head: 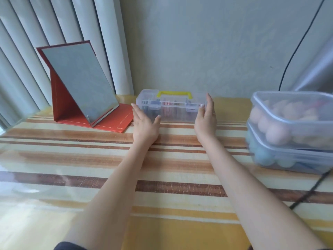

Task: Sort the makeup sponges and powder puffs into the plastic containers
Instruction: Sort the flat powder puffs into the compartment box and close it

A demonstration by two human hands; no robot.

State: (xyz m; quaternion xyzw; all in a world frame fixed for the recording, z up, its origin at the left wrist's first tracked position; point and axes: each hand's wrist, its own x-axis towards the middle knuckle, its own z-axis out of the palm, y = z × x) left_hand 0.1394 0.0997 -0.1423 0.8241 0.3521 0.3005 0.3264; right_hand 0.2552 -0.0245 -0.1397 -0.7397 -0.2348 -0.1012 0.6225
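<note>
A clear plastic case (173, 115) with a yellow handle (174, 93) stands shut at the back of the table, dark and pink items dimly visible inside. My left hand (144, 123) lies at its left front corner with straight fingers. My right hand (206, 116) touches its right end, fingers straight. At the right stand two stacked clear lidded containers: the upper one (295, 120) holds peach egg-shaped sponges, the lower one (288, 159) holds blue-green ones.
A folding mirror on a red stand (81, 87) sits at the back left. The table has a striped cloth (90, 159) under a glossy cover. A black cable (310, 192) trails over the right edge. Wall and vertical blinds lie behind.
</note>
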